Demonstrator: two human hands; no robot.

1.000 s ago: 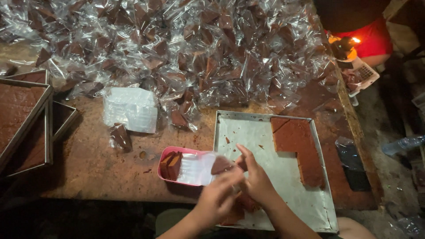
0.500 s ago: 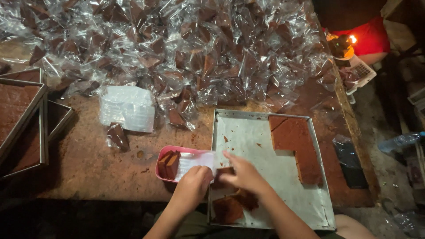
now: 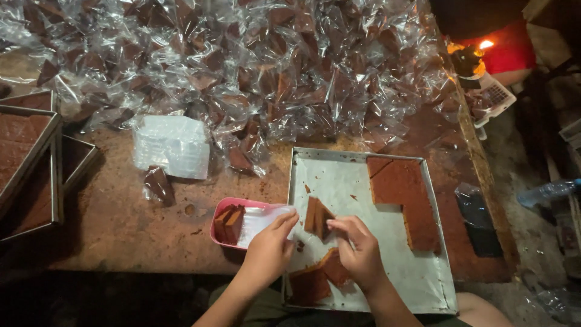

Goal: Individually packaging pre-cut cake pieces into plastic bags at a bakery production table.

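- L hand (image 3: 266, 251), lower centre: fingers pinched on edge of clear plastic wrapper (image 3: 261, 221) lying over pink tub (image 3: 223, 209).
- R hand (image 3: 358, 253), just right of it: thumb + forefinger nearly closed at the upright brown cake triangle (image 3: 317, 217); contact likely, firm hold can't tell.
- Triangle stands on metal tray (image 3: 339, 175), between both hands, beside the wrapper mouth.
- More cut pieces (image 3: 315, 280) at tray's lower edge; uncut slab (image 3: 402, 197) at right.
- Wrapped-piece heap (image 3: 254, 66) fills upper frame.
- Risk: soft cake may crumble if squeezed; thin film may tear or fold shut; tub sits near table edge (image 3: 121, 266), could be knocked off.
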